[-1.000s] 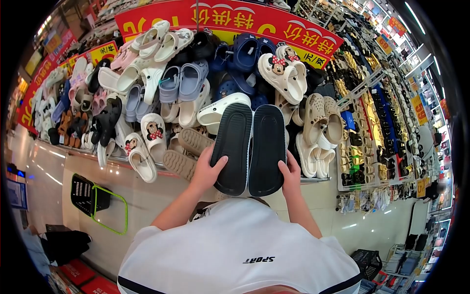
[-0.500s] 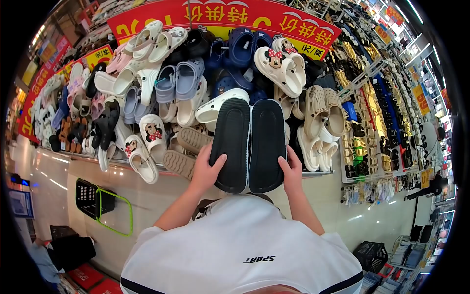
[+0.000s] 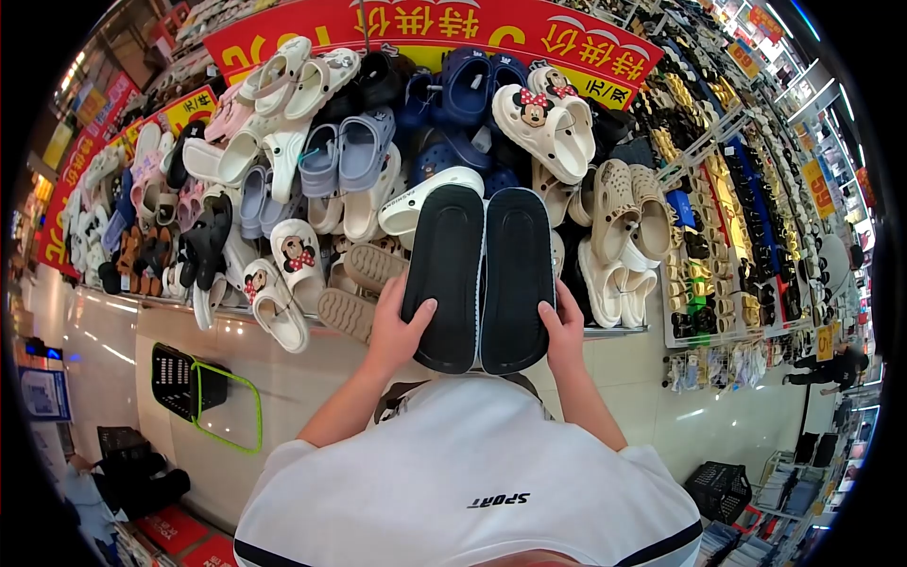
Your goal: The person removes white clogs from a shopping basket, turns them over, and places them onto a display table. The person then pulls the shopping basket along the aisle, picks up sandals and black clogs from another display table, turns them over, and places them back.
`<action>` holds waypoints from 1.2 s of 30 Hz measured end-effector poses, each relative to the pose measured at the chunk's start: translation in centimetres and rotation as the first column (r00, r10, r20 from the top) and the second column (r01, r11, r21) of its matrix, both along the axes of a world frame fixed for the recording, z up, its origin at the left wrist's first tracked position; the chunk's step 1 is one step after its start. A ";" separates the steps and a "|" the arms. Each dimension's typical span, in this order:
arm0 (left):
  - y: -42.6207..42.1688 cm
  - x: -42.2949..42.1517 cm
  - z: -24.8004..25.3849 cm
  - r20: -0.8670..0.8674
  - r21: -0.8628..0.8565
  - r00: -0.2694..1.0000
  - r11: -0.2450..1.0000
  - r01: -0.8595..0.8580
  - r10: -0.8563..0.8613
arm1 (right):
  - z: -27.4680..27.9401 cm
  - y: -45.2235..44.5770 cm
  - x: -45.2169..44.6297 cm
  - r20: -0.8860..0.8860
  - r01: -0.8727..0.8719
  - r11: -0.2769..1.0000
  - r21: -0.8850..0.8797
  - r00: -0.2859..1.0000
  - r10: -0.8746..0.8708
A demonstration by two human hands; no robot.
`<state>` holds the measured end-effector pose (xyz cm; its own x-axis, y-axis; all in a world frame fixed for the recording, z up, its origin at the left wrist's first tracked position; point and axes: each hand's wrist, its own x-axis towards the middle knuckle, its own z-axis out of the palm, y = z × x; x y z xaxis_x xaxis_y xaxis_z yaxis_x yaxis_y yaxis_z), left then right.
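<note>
A pair of black slippers (image 3: pixel 448 283) is held side by side in front of my chest, long flat faces toward me, with pale edges along the gap between them. My left hand (image 3: pixel 389 321) grips the left slipper by its outer side, thumb on the face and fingers mostly hidden behind. On the other side, my right hand (image 3: pixel 565 326) is closed the same way on the right slipper (image 3: pixel 516 283). Just behind their upper ends lies a white clog (image 3: pixel 416 210). Taupe slippers (image 3: pixel 348 312) with ridged soles stick out near my left hand.
A display heaped with clogs and slippers fills the front, including white clogs with cartoon mouse figures (image 3: pixel 543 132) and beige clogs (image 3: pixel 628 213). Red price banners (image 3: pixel 425 28) hang behind. A black basket with a green handle (image 3: pixel 184 383) stands on the floor at left; sandal racks (image 3: pixel 727 246) line the right.
The view has shifted slightly. Both hands keep the same hold on the slippers, whose upper ends appear a little higher. At lower left, a person in dark clothing has changed posture.
</note>
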<state>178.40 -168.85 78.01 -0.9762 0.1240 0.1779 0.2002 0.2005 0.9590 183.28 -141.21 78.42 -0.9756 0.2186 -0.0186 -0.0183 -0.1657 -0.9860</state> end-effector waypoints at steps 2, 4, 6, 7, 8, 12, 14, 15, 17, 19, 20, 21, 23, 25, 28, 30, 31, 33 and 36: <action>0.1 -0.2 -0.1 -0.003 -0.001 1.000 1.000 0.004 -0.004 | 0.0 0.1 -0.1 -0.023 0.004 1.000 0.007 1.000 -0.004; 0.4 -0.4 -0.4 0.005 0.000 1.000 1.000 0.018 -0.018 | -0.1 0.4 -0.1 -0.055 0.018 0.999 0.027 0.998 -0.016; 0.8 -0.6 -0.5 0.030 0.013 0.999 1.000 0.028 -0.029 | 0.3 0.7 0.0 -0.056 0.024 0.999 0.030 0.998 -0.022; 1.0 -0.7 -0.6 0.041 0.019 0.999 0.999 0.033 -0.033 | 0.5 0.8 0.1 -0.057 0.027 0.999 0.031 0.998 -0.025; 1.2 -0.7 -0.6 0.049 0.014 0.998 0.999 0.039 -0.040 | 0.6 1.0 0.2 -0.058 0.037 0.999 0.034 0.998 -0.035; 1.5 -0.8 -0.3 0.047 -0.014 0.997 0.998 0.062 -0.061 | 0.8 1.1 0.7 -0.076 0.053 0.998 0.024 0.996 -0.051; 1.6 -1.0 -0.2 0.026 -0.019 0.997 0.998 0.068 -0.067 | 1.1 1.1 0.8 -0.089 0.052 0.999 0.016 0.995 -0.050; 1.6 -1.0 -0.2 0.017 -0.016 0.997 0.997 0.069 -0.069 | 1.2 1.1 0.8 -0.091 0.052 0.999 0.015 0.995 -0.051; 1.9 -1.1 0.0 0.004 -0.010 0.998 0.997 0.071 -0.071 | 1.4 1.4 0.9 -0.102 0.053 0.998 0.029 0.994 -0.049; 2.3 -1.2 0.2 0.000 -0.006 0.997 0.997 0.073 -0.073 | 1.3 1.8 1.1 -0.115 0.054 0.997 0.055 0.992 -0.047; 2.5 -1.3 0.3 -0.007 -0.001 0.997 0.997 0.079 -0.079 | 1.3 1.9 1.1 -0.126 0.063 0.997 0.055 0.991 -0.055; 2.6 -1.3 0.3 -0.010 0.003 0.996 0.996 0.084 -0.084 | 1.4 1.9 1.2 -0.133 0.070 0.996 0.055 0.989 -0.062; 2.8 -1.2 0.4 -0.016 0.003 0.996 0.996 0.089 -0.089 | 1.3 1.9 1.3 -0.141 0.084 0.995 0.048 0.987 -0.076; 2.8 -1.5 0.5 -0.025 -0.006 0.996 0.996 0.085 -0.085 | 1.3 1.8 1.3 -0.145 0.094 0.995 0.035 0.985 -0.088; 2.8 -1.7 0.6 -0.032 0.010 0.995 0.996 0.090 -0.090 | 1.3 2.0 1.4 -0.120 0.099 0.993 0.070 0.989 -0.090; 3.0 -1.8 0.7 -0.032 0.024 0.995 0.995 0.097 -0.096 | 1.3 2.2 1.3 -0.133 0.107 0.991 0.076 0.986 -0.096; 3.2 -1.9 0.8 -0.031 0.032 0.995 0.994 0.101 -0.100 | 1.4 2.3 1.3 -0.139 0.111 0.991 0.080 0.985 -0.099; 3.4 -1.9 1.0 -0.029 0.017 0.993 0.993 0.114 -0.113 | 1.7 2.7 1.4 -0.127 0.104 0.990 0.093 0.988 -0.092; 3.6 -2.0 0.8 -0.031 0.012 0.992 0.992 0.124 -0.124 | 2.1 2.9 1.4 -0.135 0.098 0.991 0.089 0.987 -0.086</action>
<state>176.37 -165.25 78.79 -0.9475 0.2411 0.2100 0.2520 0.1588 0.9546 184.70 -138.32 80.48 -0.9439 0.3020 0.1333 -0.1592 -0.0628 -0.9853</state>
